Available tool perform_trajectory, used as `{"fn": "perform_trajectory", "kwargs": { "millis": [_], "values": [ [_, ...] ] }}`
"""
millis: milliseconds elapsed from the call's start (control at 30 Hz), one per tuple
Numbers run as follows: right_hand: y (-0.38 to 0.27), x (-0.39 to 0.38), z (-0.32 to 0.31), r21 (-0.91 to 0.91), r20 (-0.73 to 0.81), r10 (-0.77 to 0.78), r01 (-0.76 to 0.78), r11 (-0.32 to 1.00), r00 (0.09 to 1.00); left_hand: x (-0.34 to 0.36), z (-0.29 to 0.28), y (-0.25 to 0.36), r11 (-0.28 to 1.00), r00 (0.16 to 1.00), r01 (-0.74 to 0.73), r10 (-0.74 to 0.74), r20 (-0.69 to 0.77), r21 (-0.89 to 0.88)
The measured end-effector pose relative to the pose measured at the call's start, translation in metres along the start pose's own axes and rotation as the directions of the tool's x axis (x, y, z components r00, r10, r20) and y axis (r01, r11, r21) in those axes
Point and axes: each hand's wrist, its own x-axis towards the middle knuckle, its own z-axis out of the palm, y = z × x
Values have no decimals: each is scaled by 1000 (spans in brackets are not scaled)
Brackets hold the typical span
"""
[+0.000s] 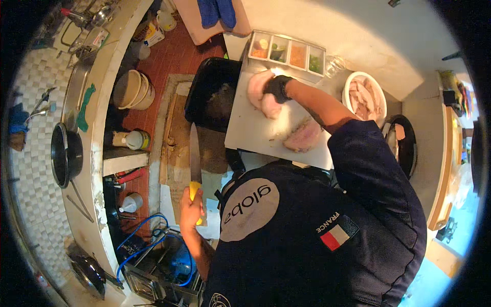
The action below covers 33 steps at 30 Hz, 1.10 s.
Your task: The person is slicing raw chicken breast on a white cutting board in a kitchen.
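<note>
My left hand (192, 211), bare, is closed around the yellow handle of a long kitchen knife (195, 156). Its blade points away from me, over the floor left of the white cutting board (245, 134). In a black glove, my right hand (277, 89) rests on a plump piece of pale pink raw meat (260, 86) at the far side of the board. The glove hides part of the meat, and its fingertips cannot be made out clearly. Nearer to me, a second piece of raw meat (305, 136) lies on the board, touched by neither hand.
A black plastic bin (194, 105) stands left of the board. Behind the board is a metal holder (286, 51) with several food containers. A white tub (348, 94) of meat pieces stands at the right. Far left, a counter (97, 169) carries a black pan (75, 153).
</note>
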Motion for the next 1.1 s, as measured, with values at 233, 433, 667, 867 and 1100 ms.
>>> {"fn": "perform_trajectory", "kwargs": {
  "millis": [233, 433, 667, 867, 1100],
  "values": [
    [-7, -151, 71, -66, -595, -211, 214, 974, 775, -58, -15, -7, 996, 999, 16, -13, -33, 91],
    [32, -142, 110, 559, -675, 270, 236, 795, 687, -23, -47, 50, 825, 977, -198, 208, 43, 529],
    [60, -124, 137, 611, -757, 420, 312, 728, 501, 41, -54, 161, 488, 765, -607, 573, 294, 628],
    [17, -163, 136, 651, -632, 575, 759, 31, 519, 108, 20, 121, 772, 814, -574, 505, 287, 272],
    [-32, -169, 124, 548, -790, 42, 674, 496, 612, 98, 115, 78, 908, 883, -403, 353, 308, 116]
  ]
}}
